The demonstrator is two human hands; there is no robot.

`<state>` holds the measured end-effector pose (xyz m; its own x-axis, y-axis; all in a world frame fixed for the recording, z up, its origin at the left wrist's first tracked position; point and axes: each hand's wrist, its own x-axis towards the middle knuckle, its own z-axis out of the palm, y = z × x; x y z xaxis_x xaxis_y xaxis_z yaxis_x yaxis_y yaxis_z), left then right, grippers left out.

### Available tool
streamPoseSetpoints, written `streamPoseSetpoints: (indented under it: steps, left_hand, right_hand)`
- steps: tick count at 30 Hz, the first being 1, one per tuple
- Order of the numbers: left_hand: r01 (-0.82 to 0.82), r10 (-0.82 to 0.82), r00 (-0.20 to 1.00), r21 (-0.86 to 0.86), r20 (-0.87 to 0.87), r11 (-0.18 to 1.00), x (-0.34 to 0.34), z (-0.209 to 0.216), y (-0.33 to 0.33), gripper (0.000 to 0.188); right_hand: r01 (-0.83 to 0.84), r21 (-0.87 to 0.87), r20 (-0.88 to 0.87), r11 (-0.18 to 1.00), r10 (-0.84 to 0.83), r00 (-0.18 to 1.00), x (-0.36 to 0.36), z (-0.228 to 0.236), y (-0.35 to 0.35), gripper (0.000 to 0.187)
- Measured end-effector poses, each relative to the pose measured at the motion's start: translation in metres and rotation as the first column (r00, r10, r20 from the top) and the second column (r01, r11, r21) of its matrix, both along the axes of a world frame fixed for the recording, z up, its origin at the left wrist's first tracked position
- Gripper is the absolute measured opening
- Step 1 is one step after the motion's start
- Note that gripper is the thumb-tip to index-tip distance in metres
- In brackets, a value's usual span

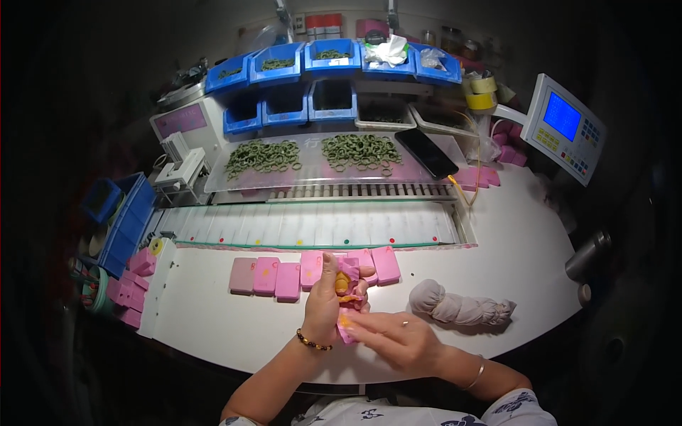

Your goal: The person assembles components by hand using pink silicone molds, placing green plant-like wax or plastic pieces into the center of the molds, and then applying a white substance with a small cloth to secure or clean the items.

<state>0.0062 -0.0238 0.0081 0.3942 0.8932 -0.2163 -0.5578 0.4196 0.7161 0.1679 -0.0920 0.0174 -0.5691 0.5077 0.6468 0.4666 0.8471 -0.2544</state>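
Observation:
My left hand [325, 307], with a beaded bracelet on the wrist, grips an opened pink mould [351, 267], thumb upright along its left side. A rounded yellow piece [342, 284] sits against the mould's upper part. The mould's lower part [347, 334] hangs below the left fingers and has a yellow patch. My right hand [405, 342], wearing a ring and a bangle, has its fingertips closed on that lower part. Behind the hands stands a row of pink blocks [288, 282] with red marks, partly hidden by the left hand.
A rolled grey cloth [462, 305] lies on the white table [213, 330], right of my hands. Behind are a lit glass-edged panel [305, 226], a clear sheet with green rings [263, 157], a phone [426, 153], blue bins [334, 55] and a control screen [565, 117]. More pink blocks [128, 295] stand left.

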Motion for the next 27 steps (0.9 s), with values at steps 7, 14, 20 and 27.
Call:
streamPoseSetpoints:
  steps: [7, 14, 20, 27]
  left_hand:
    - [-0.006, 0.009, 0.997, 0.044, -0.079, 0.999, -0.012, -0.012, 0.000, 0.078]
    - [0.100, -0.100, 0.995, -0.035, -0.016, 0.994, 0.007, -0.009, -0.006, 0.075]
    - [0.057, -0.061, 0.996, -0.055, -0.061, 0.997, 0.001, -0.011, -0.012, 0.069]
    - [-0.072, 0.083, 0.994, 0.137, -0.073, 0.988, 0.009, -0.004, -0.020, 0.054]
  right_hand:
    - [0.390, -0.094, 0.316, 0.916, -0.344, 0.884, 0.078, 0.031, -0.002, 0.058]
    - [0.377, -0.156, 0.558, 0.913, -0.233, 0.796, 0.098, 0.032, 0.003, 0.066]
    - [0.478, 0.024, -0.327, 0.878, -0.445, 0.834, 0.034, 0.086, 0.002, 0.048]
    - [0.163, 0.075, 0.384, 0.984, -0.179, 0.906, 0.030, 0.045, 0.006, 0.062]
